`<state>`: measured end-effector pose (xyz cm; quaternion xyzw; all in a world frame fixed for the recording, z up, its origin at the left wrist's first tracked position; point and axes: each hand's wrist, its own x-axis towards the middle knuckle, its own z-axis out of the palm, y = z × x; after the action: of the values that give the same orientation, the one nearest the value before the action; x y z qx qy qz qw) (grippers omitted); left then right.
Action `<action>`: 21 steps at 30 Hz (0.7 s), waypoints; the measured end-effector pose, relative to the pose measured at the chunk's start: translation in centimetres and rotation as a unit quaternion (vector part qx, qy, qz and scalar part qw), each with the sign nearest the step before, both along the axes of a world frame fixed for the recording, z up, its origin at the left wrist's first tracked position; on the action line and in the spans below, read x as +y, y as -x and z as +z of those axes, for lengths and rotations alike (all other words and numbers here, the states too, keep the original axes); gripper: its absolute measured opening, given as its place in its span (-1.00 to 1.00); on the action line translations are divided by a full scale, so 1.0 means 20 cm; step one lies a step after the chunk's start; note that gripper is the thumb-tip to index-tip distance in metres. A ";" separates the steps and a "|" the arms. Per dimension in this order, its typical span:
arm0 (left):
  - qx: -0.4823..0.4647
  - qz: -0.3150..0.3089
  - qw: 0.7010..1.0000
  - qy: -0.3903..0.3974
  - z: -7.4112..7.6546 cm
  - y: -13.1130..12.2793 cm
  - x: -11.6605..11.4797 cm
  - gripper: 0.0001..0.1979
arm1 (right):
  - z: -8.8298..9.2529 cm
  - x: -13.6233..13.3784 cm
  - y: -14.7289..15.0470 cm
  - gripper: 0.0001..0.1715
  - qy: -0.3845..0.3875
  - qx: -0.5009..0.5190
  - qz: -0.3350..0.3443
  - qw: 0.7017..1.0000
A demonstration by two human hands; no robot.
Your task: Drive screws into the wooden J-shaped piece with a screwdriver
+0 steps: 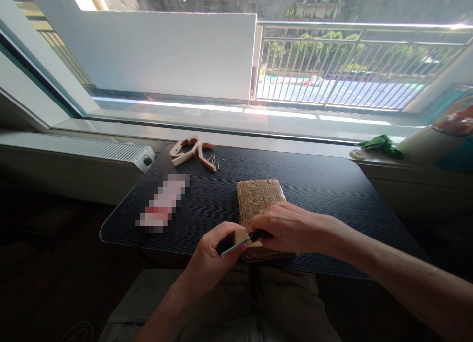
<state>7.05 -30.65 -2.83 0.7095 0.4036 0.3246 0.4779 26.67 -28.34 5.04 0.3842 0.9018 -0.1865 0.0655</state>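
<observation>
My left hand (218,251) is closed round a small pale wooden piece (240,234) near the front edge of the dark table. My right hand (279,226) grips the black handle of a tool with a narrow metal blade (234,246). The blade points down and left, across the wooden piece; whether it is a knife or a file I cannot tell. Under my hands lies a thick brown block (256,191) with a scored, shiny surface. My hands cover its middle and part of its near end.
Curved wooden pieces (185,150) and a few small bits (212,159) lie at the table's (318,184) back left. A blurred-out flat object (162,204) is on the left. Behind stand a radiator (92,147) and a window sill with a green cloth (380,144).
</observation>
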 end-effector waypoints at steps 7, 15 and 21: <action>0.002 0.035 0.998 -0.052 -0.07 -0.06 -0.01 -0.69 | 0.00 -0.01 0.01 -0.70 0.000 -0.016 -0.002 1.000; 0.005 0.067 0.989 -0.135 -0.08 -0.12 -0.03 -0.84 | 0.01 0.00 -0.02 -0.81 -0.006 0.009 0.009 1.000; -0.021 0.089 0.988 -0.129 -0.10 -0.15 -0.03 -0.77 | 0.00 -0.01 -0.04 -0.78 -0.007 0.003 0.002 1.000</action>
<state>10.12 -31.25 -4.74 0.7197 0.4098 0.4294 0.3602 27.38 -28.55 5.12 0.3827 0.9039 -0.1814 0.0606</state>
